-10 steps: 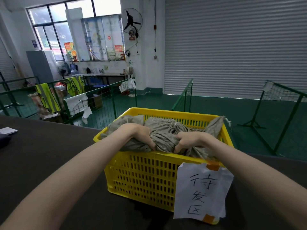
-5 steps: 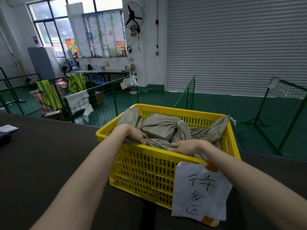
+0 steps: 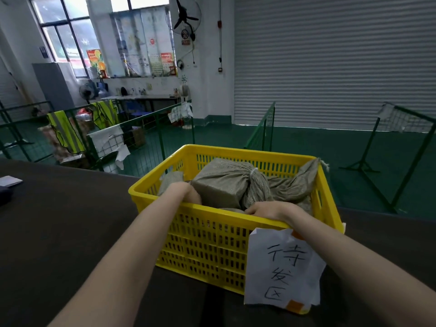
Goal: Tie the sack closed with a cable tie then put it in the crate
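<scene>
1. Head view, centre of frame: yellow crate (image 3: 212,246) with slotted walls, standing on the dark bench (image 3: 59,220).
2. Sack (image 3: 221,185), grey-green cloth, lying inside the crate; neck cinched by a white cable tie (image 3: 253,172).
3. Further sack (image 3: 297,182), same cloth, leaning in the crate's upper right corner.
4. Left hand (image 3: 188,192), inside the crate against the sack's left side; fingers hidden, grip cannot be told.
5. Right hand (image 3: 266,210), at the near rim below the sack's neck; fingers curled downward, grip unclear.
6. Paper label (image 3: 283,267), handwritten characters, taped to the crate's near wall, lower right.
</scene>
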`<state>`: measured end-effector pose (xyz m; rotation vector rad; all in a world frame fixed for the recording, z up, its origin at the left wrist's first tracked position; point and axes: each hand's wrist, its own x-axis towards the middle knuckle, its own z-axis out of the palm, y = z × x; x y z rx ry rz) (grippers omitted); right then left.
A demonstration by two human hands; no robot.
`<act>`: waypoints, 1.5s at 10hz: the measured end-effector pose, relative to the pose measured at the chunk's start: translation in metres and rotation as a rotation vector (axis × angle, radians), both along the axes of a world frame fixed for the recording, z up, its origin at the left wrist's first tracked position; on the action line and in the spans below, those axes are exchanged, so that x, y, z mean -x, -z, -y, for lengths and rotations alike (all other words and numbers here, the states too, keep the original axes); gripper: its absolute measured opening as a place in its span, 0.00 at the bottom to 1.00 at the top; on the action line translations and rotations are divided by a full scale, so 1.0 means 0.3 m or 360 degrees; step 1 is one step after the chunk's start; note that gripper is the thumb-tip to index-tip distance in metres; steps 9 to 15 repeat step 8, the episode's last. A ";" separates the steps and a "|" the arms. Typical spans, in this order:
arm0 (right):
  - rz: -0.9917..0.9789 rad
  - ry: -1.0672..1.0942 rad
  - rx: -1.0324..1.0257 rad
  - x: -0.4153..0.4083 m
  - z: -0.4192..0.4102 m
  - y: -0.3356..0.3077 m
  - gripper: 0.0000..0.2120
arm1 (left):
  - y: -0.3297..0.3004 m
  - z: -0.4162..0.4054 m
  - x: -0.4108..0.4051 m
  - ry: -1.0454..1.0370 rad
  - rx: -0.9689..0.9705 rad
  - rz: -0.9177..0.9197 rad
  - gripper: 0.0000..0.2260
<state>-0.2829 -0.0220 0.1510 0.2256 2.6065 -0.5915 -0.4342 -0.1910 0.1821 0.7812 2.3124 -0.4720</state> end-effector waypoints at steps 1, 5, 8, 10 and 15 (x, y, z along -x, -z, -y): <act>-0.0032 -0.0021 -0.0012 -0.006 -0.006 -0.001 0.18 | -0.046 0.053 0.014 0.0097 -0.0066 -0.0059 0.24; -0.0401 0.0129 -0.0017 -0.035 -0.014 0.006 0.11 | -0.017 0.158 0.051 -0.0205 -0.0461 -0.0322 0.13; -0.1004 0.0327 0.0165 -0.145 -0.066 -0.172 0.09 | -0.065 0.119 -0.009 -0.0028 -0.1054 -0.0752 0.11; -0.1004 0.0327 0.0165 -0.145 -0.066 -0.172 0.09 | -0.065 0.119 -0.009 -0.0028 -0.1054 -0.0752 0.11; -0.1004 0.0327 0.0165 -0.145 -0.066 -0.172 0.09 | -0.065 0.119 -0.009 -0.0028 -0.1054 -0.0752 0.11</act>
